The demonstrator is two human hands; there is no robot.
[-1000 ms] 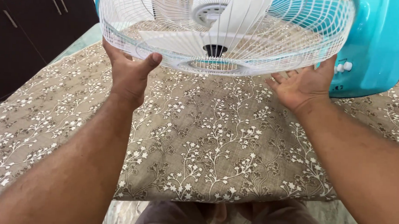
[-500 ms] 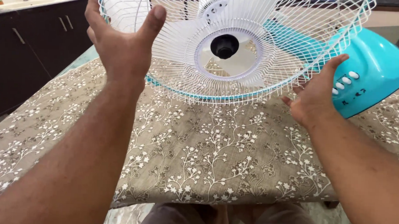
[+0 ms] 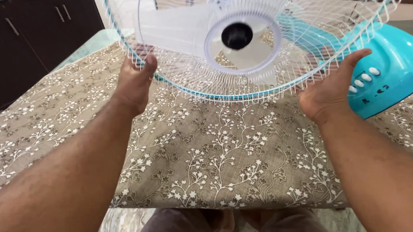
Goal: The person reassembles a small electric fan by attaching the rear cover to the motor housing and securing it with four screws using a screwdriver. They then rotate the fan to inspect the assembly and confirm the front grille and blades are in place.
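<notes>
White fan cage (image 3: 246,48), tilted up since, gripped by left hand (image 3: 134,82) (right hand (image 3: 330,96) open).

No packages, labels, signs or screens can be seen anywhere here

The grille (image 3: 263,81) is thin white coated wire with a glossy teal rim. The blades (image 3: 173,33) look like frosted, see-through plastic, and the hub (image 3: 237,35) is matt black. The base (image 3: 394,68) is shiny smooth teal plastic. The table (image 3: 223,154) has a coarse woven cloth with a printed floral pattern. The cabinets (image 3: 29,38) are dark and satin.
</notes>
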